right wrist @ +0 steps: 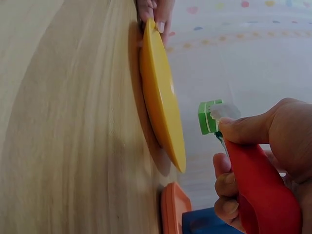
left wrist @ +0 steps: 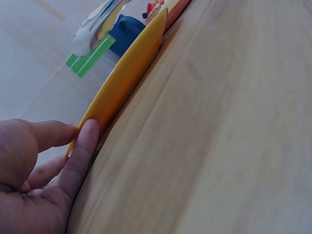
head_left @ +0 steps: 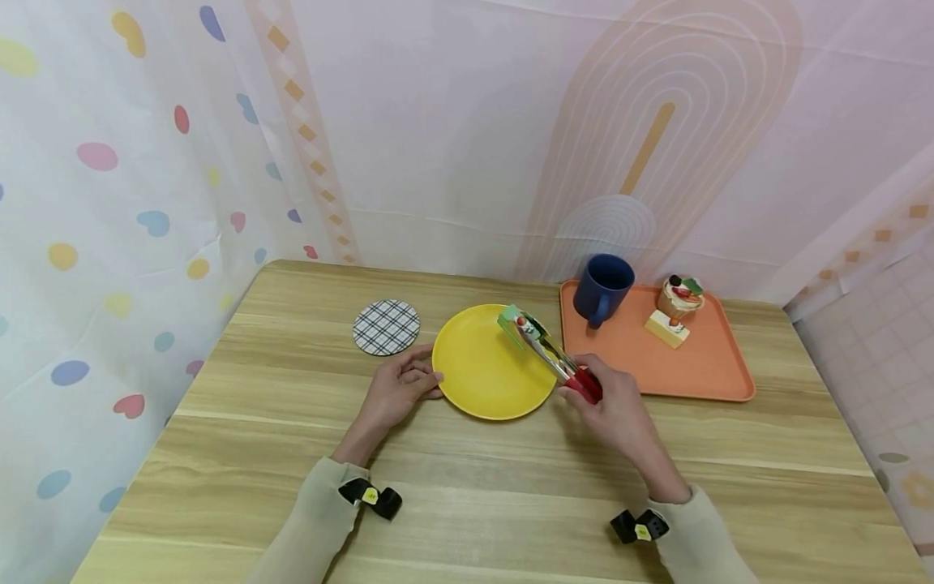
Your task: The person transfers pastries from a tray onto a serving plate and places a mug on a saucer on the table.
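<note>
My left hand pinches the rim of a round yellow plate at its left side, thumb on top and fingers against the edge. In the left wrist view the plate lies low along the wooden tabletop. With my right hand I grip a pair of tongs by their red handles. Between the metal tips is a small green cake slice with white stripes and a red-and-white topping. The right wrist view shows this slice raised above the plate's surface.
At the right is an orange tray bearing a dark blue mug, a cupcake and a pale yellow cake slice. A round checked coaster lies left of the plate. A patterned cloth hangs behind the table.
</note>
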Available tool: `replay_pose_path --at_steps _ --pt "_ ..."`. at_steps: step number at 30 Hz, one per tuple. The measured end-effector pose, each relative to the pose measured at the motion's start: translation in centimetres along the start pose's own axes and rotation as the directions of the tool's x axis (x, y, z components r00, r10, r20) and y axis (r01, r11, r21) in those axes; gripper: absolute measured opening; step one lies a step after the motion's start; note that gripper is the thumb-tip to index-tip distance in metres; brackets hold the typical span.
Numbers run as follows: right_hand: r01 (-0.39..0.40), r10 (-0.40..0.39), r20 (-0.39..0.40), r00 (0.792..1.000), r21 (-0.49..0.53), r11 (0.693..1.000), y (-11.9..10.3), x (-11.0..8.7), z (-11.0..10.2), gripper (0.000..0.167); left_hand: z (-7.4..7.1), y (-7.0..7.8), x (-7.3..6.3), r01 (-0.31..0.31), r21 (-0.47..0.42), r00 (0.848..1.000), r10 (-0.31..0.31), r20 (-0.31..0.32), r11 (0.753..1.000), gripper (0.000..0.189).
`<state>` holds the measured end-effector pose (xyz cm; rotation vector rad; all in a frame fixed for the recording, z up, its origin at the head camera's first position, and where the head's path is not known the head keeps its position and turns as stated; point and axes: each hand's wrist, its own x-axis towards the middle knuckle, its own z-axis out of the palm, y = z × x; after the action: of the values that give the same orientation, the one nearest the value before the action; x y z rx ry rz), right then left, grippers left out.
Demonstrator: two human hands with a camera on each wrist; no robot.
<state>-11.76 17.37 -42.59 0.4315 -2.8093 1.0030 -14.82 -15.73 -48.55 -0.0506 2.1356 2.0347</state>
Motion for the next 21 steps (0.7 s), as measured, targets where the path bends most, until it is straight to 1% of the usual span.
replay_pose_path --at_steps 8,21 --pt "0.008 -0.009 0.02 1.0 0.01 1.0 -0.6 0.0 0.7 0.042 0.0 -0.1 0.1 -0.005 0.005 1.0 0.005 0.004 1.0 0.056" --pt "-0.046 0.044 0.108 0.993 0.02 0.999 -1.3 -0.2 1.8 0.043 -0.1 -0.1 0.2 0.007 0.015 1.0 -0.007 0.0 1.0 0.056"
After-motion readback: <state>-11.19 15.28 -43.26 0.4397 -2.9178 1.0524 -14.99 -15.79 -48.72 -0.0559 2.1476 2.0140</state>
